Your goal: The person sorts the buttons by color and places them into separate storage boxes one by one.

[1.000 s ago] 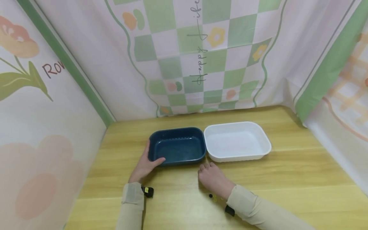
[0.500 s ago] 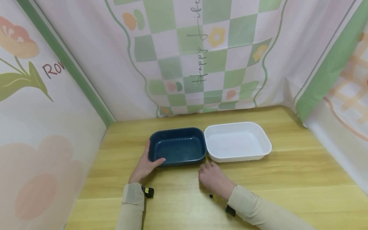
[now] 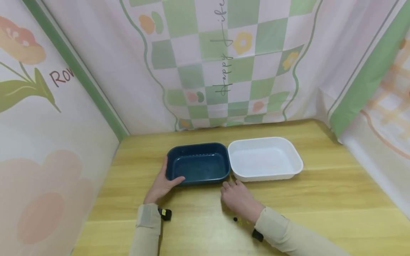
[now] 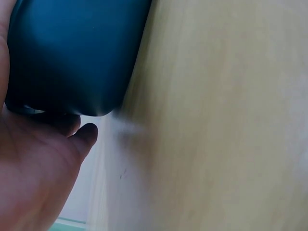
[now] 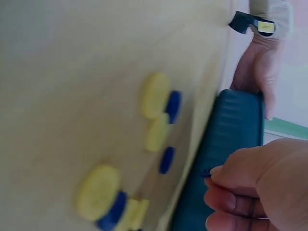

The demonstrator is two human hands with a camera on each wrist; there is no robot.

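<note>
My left hand holds the left end of a dark blue-green tray, thumb over its front rim and fingers along the end wall. The left wrist view shows that hand against the tray's rounded corner. Just in front of the tray's right front corner, my right hand is low over the table with curled fingers. In the right wrist view its thumb and forefinger pinch a small dark blue disc, mostly covered by the fingertips. Loose yellow discs and blue discs lie on the table near that wrist.
A white tray stands to the right, side by side with the dark one. The wooden table backs onto a checked curtain, with more printed cloth at both sides. Black wrist cameras sit at the sleeves.
</note>
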